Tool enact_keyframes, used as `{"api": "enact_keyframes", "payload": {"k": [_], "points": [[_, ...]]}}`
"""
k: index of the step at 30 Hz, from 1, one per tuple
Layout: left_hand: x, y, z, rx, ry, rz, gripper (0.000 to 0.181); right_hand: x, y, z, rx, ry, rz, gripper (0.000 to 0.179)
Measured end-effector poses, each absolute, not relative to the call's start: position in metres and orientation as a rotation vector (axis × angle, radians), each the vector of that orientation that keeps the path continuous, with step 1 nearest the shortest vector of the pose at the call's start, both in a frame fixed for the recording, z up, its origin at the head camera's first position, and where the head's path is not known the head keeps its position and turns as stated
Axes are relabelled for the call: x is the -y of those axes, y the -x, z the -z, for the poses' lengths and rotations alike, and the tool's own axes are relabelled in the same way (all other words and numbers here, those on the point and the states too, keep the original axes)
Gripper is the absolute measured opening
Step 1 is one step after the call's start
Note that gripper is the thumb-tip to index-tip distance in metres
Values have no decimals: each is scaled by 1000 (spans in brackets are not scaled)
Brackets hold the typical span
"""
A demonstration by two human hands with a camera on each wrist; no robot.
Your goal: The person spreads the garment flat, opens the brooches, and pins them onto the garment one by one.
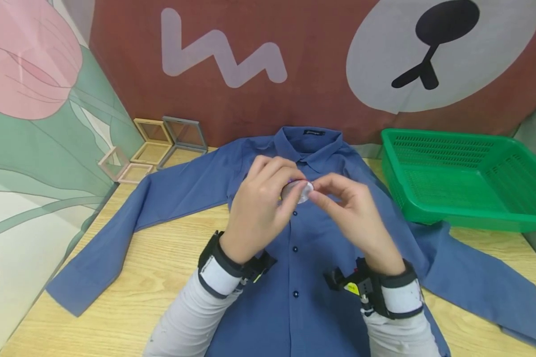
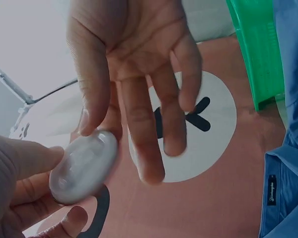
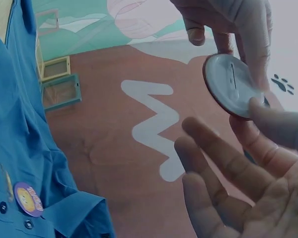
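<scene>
A round pin-back badge (image 3: 228, 84) is held above the shirt's chest, its silvery back and pin showing in the right wrist view. My left hand (image 1: 263, 203) pinches one edge between thumb and index finger, the other fingers extended. On the opposite edge, the thumb and index finger of my right hand (image 1: 355, 213) pinch it too. Below lies a blue button-up shirt (image 1: 263, 297), face up with collar away from me and sleeves spread. A second badge (image 3: 28, 199), purple with a yellow picture, sits on the shirt near the buttons; my left hand mostly hides it in the head view.
At the back left stand three small hinged frames: a yellow one (image 1: 152, 152), a grey one (image 1: 185, 133) and a pale pink one (image 1: 135, 173). A green plastic basket (image 1: 473, 218) stands at the back right, beside the shirt's sleeve. Behind the wooden table (image 1: 174, 277) hangs a printed cloth (image 1: 317, 64).
</scene>
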State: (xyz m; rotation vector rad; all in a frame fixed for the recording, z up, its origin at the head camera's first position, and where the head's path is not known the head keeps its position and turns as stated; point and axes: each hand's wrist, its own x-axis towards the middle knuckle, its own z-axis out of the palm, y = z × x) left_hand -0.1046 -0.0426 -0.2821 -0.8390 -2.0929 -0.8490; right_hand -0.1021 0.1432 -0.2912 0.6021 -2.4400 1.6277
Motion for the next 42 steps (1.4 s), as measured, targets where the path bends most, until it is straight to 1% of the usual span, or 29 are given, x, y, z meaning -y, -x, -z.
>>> {"api": "enact_keyframes", "payload": {"k": [6, 8, 11, 15, 18, 25, 32, 34, 37, 40, 42], "points": [[42, 104, 283, 2090, 826, 905, 11, -142, 111, 303, 2446, -694, -1875, 34], [41, 104, 283, 2083, 828, 917, 11, -139, 115, 309, 2421, -736, -1954, 37], [40, 103, 283, 2073, 833, 924, 10, -135, 118, 315, 2374, -733, -2123, 35], [40, 104, 282, 2059, 831, 919, 10, -131, 120, 321, 2297, -666, -2329, 24], [40, 104, 282, 2051, 819, 908, 11, -129, 121, 323, 2245, -628, -2376, 21], [41, 107, 281, 2038, 807, 880, 13, -133, 121, 320, 2222, -547, -2351, 22], [42, 107, 282, 2054, 778, 864, 13, -134, 122, 320, 2199, -529, -2336, 23], [43, 107, 283, 2058, 766, 853, 15, -133, 122, 320, 2218, -528, -2280, 20], [45, 107, 282, 2073, 759, 831, 22, -132, 122, 319, 2293, -570, -2109, 14], [46, 107, 282, 2106, 766, 796, 29, -130, 122, 318, 2386, -622, -1917, 18], [47, 107, 282, 2140, 770, 759, 25, -129, 121, 317, 2438, -653, -1814, 19]]}}
